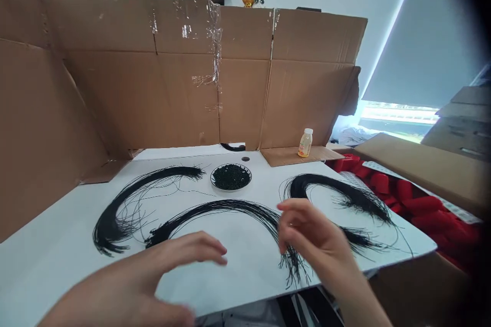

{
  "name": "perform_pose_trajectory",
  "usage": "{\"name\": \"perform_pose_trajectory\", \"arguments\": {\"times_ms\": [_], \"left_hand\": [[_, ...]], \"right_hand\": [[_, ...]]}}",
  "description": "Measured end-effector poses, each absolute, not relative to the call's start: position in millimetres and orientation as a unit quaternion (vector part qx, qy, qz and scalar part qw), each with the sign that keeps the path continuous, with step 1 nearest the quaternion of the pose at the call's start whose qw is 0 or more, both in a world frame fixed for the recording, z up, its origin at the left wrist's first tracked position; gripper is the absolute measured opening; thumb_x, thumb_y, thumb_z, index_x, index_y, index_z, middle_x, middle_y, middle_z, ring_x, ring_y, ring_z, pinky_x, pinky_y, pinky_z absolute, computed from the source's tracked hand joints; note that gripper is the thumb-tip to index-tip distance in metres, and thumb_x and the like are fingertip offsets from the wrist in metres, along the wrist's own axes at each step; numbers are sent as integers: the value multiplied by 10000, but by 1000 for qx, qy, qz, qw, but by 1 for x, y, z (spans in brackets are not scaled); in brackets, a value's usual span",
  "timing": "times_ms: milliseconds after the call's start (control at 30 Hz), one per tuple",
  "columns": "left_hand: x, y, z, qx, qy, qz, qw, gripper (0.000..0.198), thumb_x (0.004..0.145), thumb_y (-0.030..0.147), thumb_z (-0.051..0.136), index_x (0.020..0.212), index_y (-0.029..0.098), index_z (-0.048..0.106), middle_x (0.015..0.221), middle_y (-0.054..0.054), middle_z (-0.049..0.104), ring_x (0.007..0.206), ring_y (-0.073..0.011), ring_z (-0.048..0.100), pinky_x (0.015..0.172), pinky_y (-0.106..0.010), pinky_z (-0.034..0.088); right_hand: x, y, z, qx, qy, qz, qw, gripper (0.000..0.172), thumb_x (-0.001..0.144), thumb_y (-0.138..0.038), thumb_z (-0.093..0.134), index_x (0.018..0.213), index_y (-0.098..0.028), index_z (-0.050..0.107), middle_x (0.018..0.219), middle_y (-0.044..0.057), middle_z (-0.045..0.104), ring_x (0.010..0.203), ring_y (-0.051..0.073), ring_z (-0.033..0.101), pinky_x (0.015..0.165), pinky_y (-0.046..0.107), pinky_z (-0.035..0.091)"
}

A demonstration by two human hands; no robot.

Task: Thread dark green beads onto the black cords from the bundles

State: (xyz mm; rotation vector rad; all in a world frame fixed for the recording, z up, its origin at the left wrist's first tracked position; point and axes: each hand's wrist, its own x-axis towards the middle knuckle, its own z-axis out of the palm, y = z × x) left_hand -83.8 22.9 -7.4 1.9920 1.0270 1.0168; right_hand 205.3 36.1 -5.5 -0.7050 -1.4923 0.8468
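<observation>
Black strands, head view. Landmark: a round plate (230, 189) on a white worktop (245, 271), holding a heap of short black pieces (230, 176).

Layout: three long hanks of fine black strands lie apart from one another, none visibly tied or bundled. The left hank (126, 199) lies left of the plate, its thick end toward the person and its thin tips ending just beside the plate. Its long axis curves up and to the right. The centre hank (218, 206) lies in front of the plate and arches from left to right, its right end descending toward the near edge of the worktop. The right hank (337, 194) lies right of the plate and sweeps toward the far right of the worktop. A further dark tuft (358, 237) lies in front of it; its connection cannot be determined.

Hands: the left hand (153, 271) is in front of the plate, above the bare worktop, with its fingers (215, 250) loosely curled and slightly spread, pinching nothing. The right hand (318, 245) is in front of the plate and to its right, overlapping the centre hank in view. Its fingers (295, 209) are curled and loosely parted, with no visible pinch. Contact with the strands cannot be determined.
</observation>
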Motion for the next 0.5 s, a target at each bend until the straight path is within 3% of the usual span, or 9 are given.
{"name": "perform_pose_trajectory", "arguments": {"times_ms": [133, 333, 500], "left_hand": [[-56, 30, 12, 720, 416, 416, 367, 233, 857, 496, 719, 857, 275, 791, 793, -37, 753, 842, -246, 715, 763, -325, 589], [-18, 34, 15, 638, 432, 456, 445, 121, 880, 337, 718, 808, 255, 770, 825, -7, 715, 793, -181, 648, 799, -268, 534], [-13, 34, 4, 615, 423, 480, 460, 186, 902, 323, 704, 739, 242, 743, 767, 11, 673, 751, -153, 585, 730, -233, 484]], "right_hand": [[163, 44, -13, -301, -586, 505, 558, 267, 910, -430, 775, 1062, -271, 623, 794, -24, 674, 656, 144, 634, 637, 281, 530], [162, 40, -14, -322, -552, 548, 540, 289, 876, -386, 822, 980, -246, 592, 757, -47, 654, 650, 117, 613, 606, 232, 518], [161, 37, -11, -321, -554, 548, 539, 288, 822, -279, 880, 924, -237, 614, 764, -56, 686, 576, 77, 581, 559, 187, 487]]}}
